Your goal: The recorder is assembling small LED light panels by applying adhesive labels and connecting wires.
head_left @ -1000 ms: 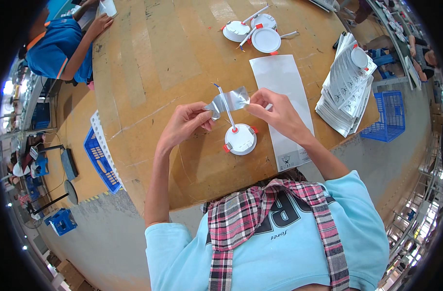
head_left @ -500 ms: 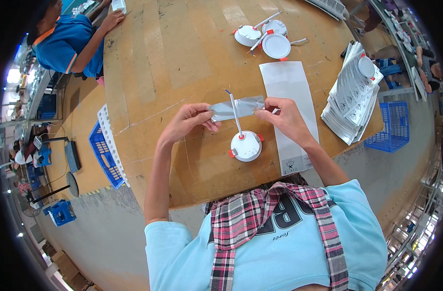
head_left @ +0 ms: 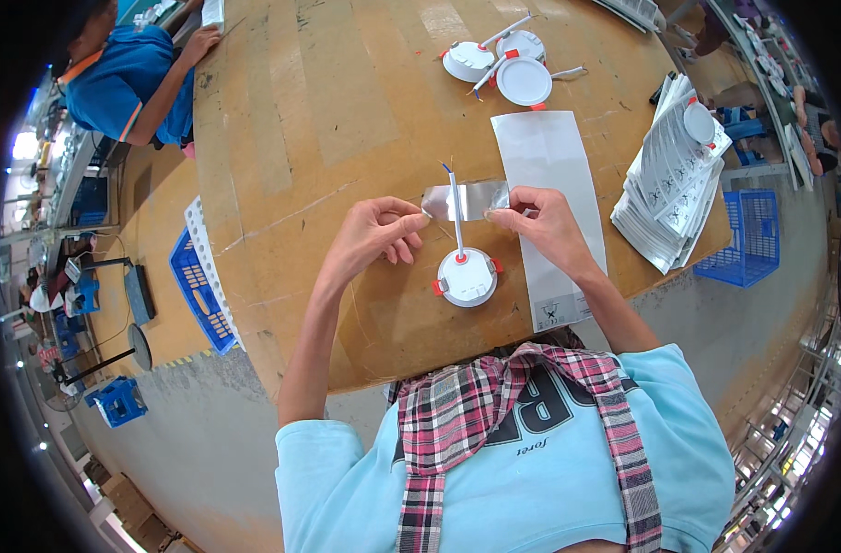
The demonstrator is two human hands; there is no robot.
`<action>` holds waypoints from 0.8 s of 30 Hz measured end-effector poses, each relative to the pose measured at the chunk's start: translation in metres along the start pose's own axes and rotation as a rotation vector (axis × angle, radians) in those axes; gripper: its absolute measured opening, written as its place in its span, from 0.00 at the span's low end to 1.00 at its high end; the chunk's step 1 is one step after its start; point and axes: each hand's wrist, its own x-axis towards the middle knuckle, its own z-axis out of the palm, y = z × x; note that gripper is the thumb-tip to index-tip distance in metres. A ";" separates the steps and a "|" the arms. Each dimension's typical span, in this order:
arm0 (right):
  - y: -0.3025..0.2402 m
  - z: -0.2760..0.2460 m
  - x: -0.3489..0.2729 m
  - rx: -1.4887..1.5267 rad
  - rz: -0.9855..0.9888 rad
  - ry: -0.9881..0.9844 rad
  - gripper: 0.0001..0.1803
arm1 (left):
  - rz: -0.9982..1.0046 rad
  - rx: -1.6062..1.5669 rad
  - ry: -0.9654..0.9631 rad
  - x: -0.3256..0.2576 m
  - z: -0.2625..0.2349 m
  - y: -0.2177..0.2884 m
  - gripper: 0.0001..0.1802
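Between my hands a short strip of shiny silver tape (head_left: 485, 200) lies across, behind the white cable (head_left: 457, 214) of a round white downlight (head_left: 467, 279). The downlight rests on the table below my hands, with red clips at its sides and bare wire ends at the cable's tip. My left hand (head_left: 384, 230) pinches the strip's left end between thumb and finger, its other fingers curled. At the right end, my right hand (head_left: 536, 221) pinches the strip in the same way. Under my right wrist lies a flat white printed sleeve (head_left: 554, 184).
More white downlights (head_left: 524, 81) sit at the table's far side. A stack of flat white packaging (head_left: 665, 184) stands at the right, one downlight on top. Blue crates (head_left: 199, 286) are beside the table. A co-worker in a blue shirt (head_left: 140, 83) leans at the far left.
The strip has shifted right and slightly up, and its visible span is shorter. My left hand has moved right towards the cable; my right hand has barely moved.
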 end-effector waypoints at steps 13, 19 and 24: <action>0.011 0.000 -0.001 0.114 0.019 -0.029 0.12 | 0.046 -0.173 -0.079 0.003 0.003 -0.009 0.13; 0.010 -0.003 -0.002 0.141 0.065 -0.071 0.12 | 0.035 -0.166 -0.030 0.001 -0.005 -0.017 0.08; 0.006 -0.003 -0.006 0.091 0.067 -0.049 0.12 | 0.111 -0.163 -0.001 0.000 -0.002 -0.020 0.08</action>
